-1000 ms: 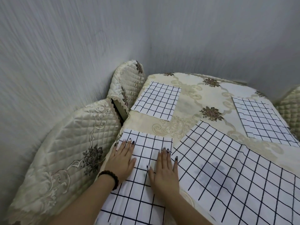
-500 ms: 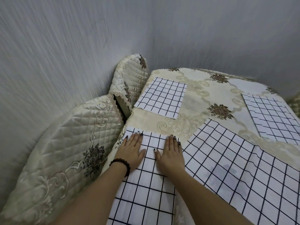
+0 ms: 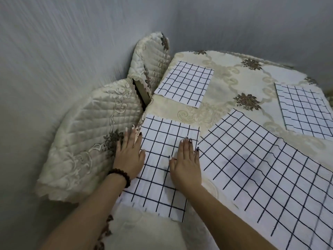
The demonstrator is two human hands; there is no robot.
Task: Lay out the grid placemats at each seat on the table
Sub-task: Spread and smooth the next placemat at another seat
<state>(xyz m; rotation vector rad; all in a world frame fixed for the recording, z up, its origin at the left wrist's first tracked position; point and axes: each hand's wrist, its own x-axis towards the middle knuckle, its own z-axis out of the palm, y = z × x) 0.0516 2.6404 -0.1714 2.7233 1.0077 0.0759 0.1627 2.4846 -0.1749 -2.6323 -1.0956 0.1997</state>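
Both hands are flat on the nearest grid placemat [image 3: 167,159], the one at the seat closest to the person on the left edge of the surface [image 3: 225,83]. The left hand [image 3: 130,156] sits on the mat's left edge, fingers [image 3: 132,136] straight and together, with the tips running off the mat toward the quilted chair back [image 3: 86,138] right beside it. There's a dark beaded bracelet [image 3: 121,176] on that wrist. The right hand [image 3: 186,163] is pressed palm down near the mat's right edge, fingers straight too, thumb out to the side, so neither hand is gripping anything, just pressing flat. The mat lies flat on the cream floral tablecloth, its near edge a bit short of the cloth's edge. Just to the right of it there's a much bigger grid cloth [image 3: 266,170] set at an angle, its corner almost touching the right hand's little finger, though I can't tell if they actually touch. Further along the left side a second small placemat [image 3: 185,85] sits in front of another quilted chair [image 3: 149,56], well apart from the one being pressed. A third placemat [image 3: 304,109] is over on the far right, partly cut off by the frame edge. Grey wall [image 3: 72,42] behind it all, pretty blurry.
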